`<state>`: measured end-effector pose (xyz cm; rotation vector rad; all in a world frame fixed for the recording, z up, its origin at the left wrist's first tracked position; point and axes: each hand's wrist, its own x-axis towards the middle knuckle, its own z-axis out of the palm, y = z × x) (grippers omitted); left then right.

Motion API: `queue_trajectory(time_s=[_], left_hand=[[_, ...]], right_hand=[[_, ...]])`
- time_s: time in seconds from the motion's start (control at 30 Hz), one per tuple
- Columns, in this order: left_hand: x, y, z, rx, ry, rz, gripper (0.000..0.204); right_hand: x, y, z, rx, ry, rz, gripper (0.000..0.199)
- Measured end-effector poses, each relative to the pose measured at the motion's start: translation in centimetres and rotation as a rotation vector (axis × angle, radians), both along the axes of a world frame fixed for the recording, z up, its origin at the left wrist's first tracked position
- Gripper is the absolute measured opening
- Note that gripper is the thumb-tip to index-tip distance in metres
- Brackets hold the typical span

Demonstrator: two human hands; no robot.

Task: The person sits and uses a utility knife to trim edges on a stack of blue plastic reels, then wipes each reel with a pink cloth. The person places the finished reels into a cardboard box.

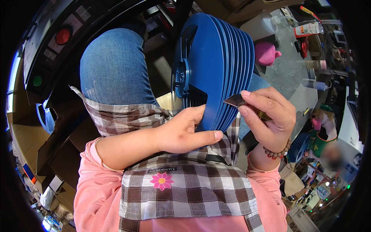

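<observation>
A stack of several blue plastic reel discs (pixel 214 62) stands on edge in front of me, with cut-out openings and a hub on the left face. My left hand (pixel 183 131) is closed around its lower rim, thumb across the front edge and the other fingers hidden behind the nearest disc. Between the thumb and forefinger of my right hand (pixel 270 116) is a small dark, pointed blade (pixel 234 101). Its tip meets the rims on the right side of the stack, though I cannot tell whether it cuts into them.
A dark machine panel with a red button (pixel 63 36) is at upper left, above a cardboard box (pixel 29 139). At upper right are a white jug (pixel 257 27), a pink rounded object (pixel 266 53) and a bottle (pixel 308 29). Another person (pixel 322 133) works at far right beside blue discs (pixel 298 147).
</observation>
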<state>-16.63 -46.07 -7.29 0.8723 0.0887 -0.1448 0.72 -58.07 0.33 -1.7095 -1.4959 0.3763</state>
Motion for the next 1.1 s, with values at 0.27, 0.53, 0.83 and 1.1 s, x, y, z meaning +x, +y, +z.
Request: queue_trajectory(time_s=[0.27, 0.53, 0.83, 1.1], left_hand=[[0.09, 0.24, 0.56, 0.011, -0.023, 0.017, 0.046], [0.06, 0.1, 0.09, 0.016, -0.01, 0.011, 0.046], [-0.06, 0.04, 0.14, 0.009, 0.014, 0.004, 0.045], [0.05, 0.11, 0.07, 0.016, -0.088, 0.033, 0.044]], right_hand=[[0.35, -0.49, -0.11, -0.047, -0.032, 0.143, 0.031], [0.5, -0.18, 0.0, -0.005, 0.001, 0.049, 0.029], [0.07, 0.06, -0.2, 0.008, -0.037, 0.036, 0.029], [0.56, -0.63, -0.1, -0.006, 0.04, 0.164, 0.031]])
